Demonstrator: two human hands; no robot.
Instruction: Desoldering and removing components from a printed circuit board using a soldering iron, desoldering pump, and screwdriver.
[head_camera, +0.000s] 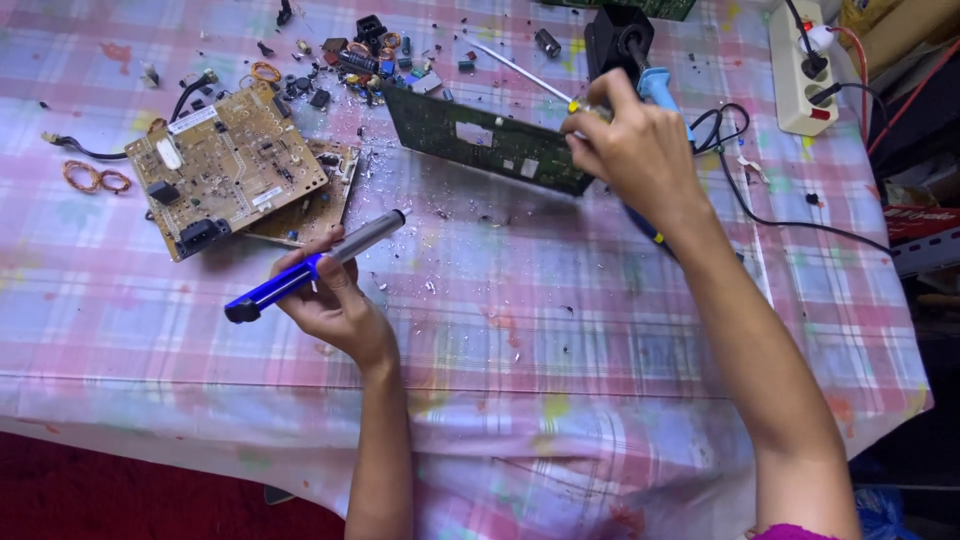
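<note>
Pink-and-blue plaid tablecloth (560, 340) over a table — dark red floor (120, 500) below, white power strip (800, 70) at 1 corner.

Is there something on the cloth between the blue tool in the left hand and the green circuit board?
Nothing large. The left hand holds the blue desoldering pump with its tip toward the green circuit board. Between them the checked tablecloth carries only small crumbs of debris. The right hand is at the board's far end.

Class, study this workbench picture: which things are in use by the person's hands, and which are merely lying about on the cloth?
In use:
- right hand on the thin blue-handled soldering iron
- green circuit board propped on edge
- left hand holding the blue-and-silver desoldering pump

Lying about:
- tan circuit board
- copper wire coils
- loose removed components
- white power strip
</note>
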